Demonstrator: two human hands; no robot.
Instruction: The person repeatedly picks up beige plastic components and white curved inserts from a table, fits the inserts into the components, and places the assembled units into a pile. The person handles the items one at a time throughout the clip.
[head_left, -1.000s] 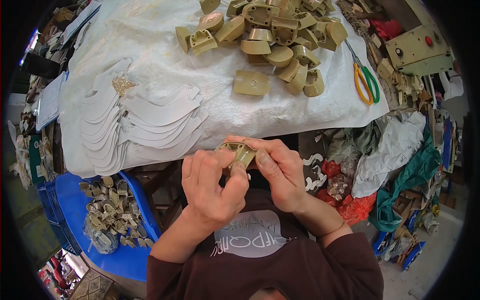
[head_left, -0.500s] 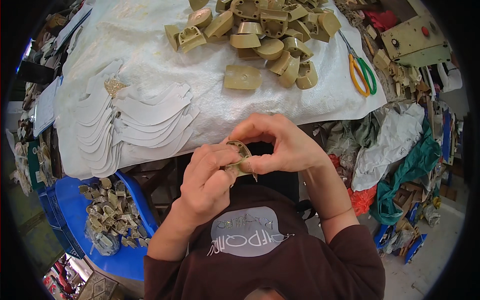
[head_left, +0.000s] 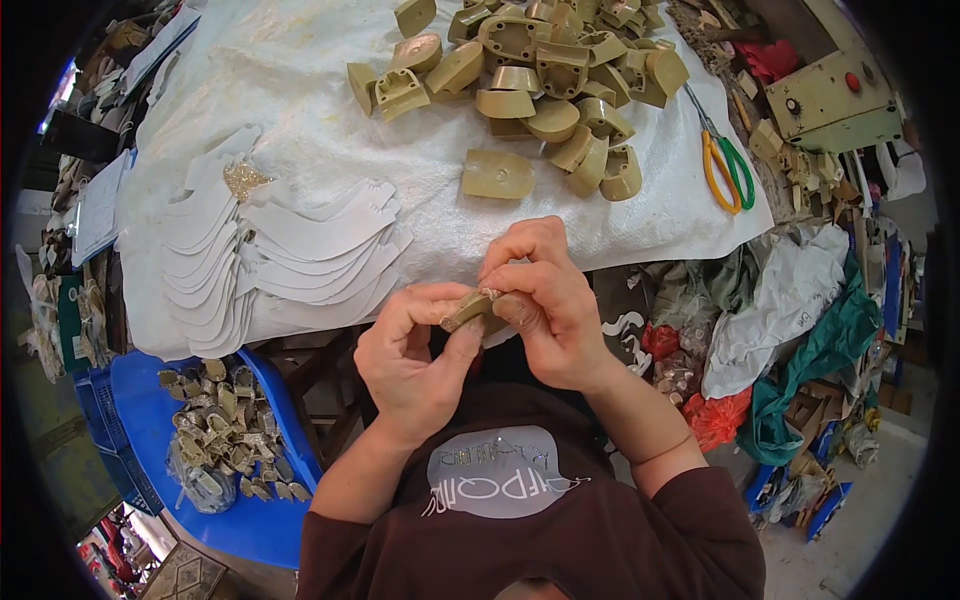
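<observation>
Both my hands meet just in front of the table's near edge, closed on one small olive-tan heel block (head_left: 468, 309). My left hand (head_left: 415, 355) pinches it from below and the left with thumb and fingers. My right hand (head_left: 545, 300) curls over its top and right side, hiding most of the piece. A pile of several similar olive-tan heel blocks (head_left: 560, 75) lies at the far side of the white-covered table (head_left: 300, 80), with one lone block (head_left: 497, 174) nearer me. A fan of white cut-out shapes (head_left: 290, 250) spreads on the table's left part.
Scissors with yellow and green handles (head_left: 725, 165) lie at the table's right edge, beside a pale green machine box (head_left: 830, 100). A blue tray (head_left: 245, 500) at lower left holds a bag of glittery covered pieces (head_left: 225, 430). Bags and fabric scraps (head_left: 790, 330) fill the floor at right.
My hands have stayed joined on the block, turning it slightly; my right fingers now curl further over its top. The view has shifted a little.
</observation>
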